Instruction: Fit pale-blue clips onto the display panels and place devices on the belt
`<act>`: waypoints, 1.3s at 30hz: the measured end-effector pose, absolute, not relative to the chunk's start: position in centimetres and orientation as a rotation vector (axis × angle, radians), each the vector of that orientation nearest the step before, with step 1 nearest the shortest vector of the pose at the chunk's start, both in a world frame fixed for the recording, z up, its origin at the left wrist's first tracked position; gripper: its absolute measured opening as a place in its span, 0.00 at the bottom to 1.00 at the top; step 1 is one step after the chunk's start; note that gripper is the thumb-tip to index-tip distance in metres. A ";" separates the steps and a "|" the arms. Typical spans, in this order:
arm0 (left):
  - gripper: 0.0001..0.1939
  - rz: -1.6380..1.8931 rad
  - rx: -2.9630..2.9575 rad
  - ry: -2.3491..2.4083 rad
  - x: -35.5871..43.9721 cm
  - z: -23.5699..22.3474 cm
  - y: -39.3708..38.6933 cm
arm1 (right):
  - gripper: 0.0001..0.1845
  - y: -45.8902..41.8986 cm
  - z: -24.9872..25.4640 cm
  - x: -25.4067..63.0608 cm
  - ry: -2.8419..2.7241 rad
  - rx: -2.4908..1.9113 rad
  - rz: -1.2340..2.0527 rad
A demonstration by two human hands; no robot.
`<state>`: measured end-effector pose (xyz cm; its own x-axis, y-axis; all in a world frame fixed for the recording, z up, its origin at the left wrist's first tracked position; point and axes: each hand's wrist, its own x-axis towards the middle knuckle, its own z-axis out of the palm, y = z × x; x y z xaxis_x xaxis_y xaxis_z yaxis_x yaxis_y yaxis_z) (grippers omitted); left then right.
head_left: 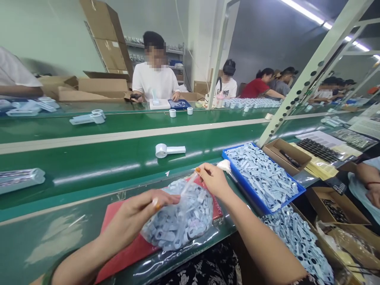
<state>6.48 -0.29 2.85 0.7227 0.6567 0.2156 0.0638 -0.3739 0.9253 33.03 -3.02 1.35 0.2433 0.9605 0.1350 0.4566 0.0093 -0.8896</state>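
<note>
from where i'm standing, the clear bag (pixel 178 221) of pale blue plastic pcs is on the near side of the table (pixel 68 217), abt centre, lying over a red sheet (pixel 133 251). right hand (pixel 212 180) has its grip pinched on the bag's upper edge, at the far right of it. left hand (pixel 145 204) is over the bag's left part, fingers stretched flat to the right, tips at the plastic; can't tell if that grip has hold of any of it.

just right of the right hand: blue tray (pixel 289 201) heaped w/ more pale blue pcs, some w/ dark ovals. right of that, a small carton (pixel 276 161) w/ a black-handled tool in it. nearer, below the tray, another pile of loose pcs (pixel 299 241).

beyond the bag, on the green belt (pixel 89 166), 1 pale blue item w/ round head & straight handle (pixel 177 150) lies on its side, head to the left. far side, a co-worker in a white t-shirt (pixel 156 83) sits w/ two white caps (pixel 172 113) nearby.
</note>
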 end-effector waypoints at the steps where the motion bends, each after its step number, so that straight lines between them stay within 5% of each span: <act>1: 0.19 0.708 1.757 0.625 7.7 3.3 0.0 | 0.16 -3.3 2.0 32.8 -1.351 -1.557 0.711; 8: 0.26 0.596 1.512 0.769 12.5 3.2 1.8 | 0.08 -5.0 4.5 30.9 -1.354 -1.281 0.856; 20: 0.23 0.469 1.946 0.788 10.7 3.2 2.2 | 0.03 -3.1 5.9 28.8 -1.323 -1.148 1.170; 25: 0.22 0.672 1.816 0.831 10.8 3.1 1.9 | 0.16 -3.7 4.7 30.1 -1.504 -1.263 0.936; 30: 0.23 0.622 1.815 0.843 10.3 2.9 1.8 | 0.03 -4.6 2.5 30.6 -1.612 -1.417 0.928; 39: 0.28 0.455 1.584 0.822 9.3 3.7 2.1 | 0.08 -5.7 4.6 30.8 -1.708 -1.242 0.378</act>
<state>9.26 2.11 3.74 0.6700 0.7248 -0.1604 0.2487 -0.0155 0.9685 30.79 -5.70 4.62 -0.0266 0.8590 0.5113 0.5636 0.4353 -0.7021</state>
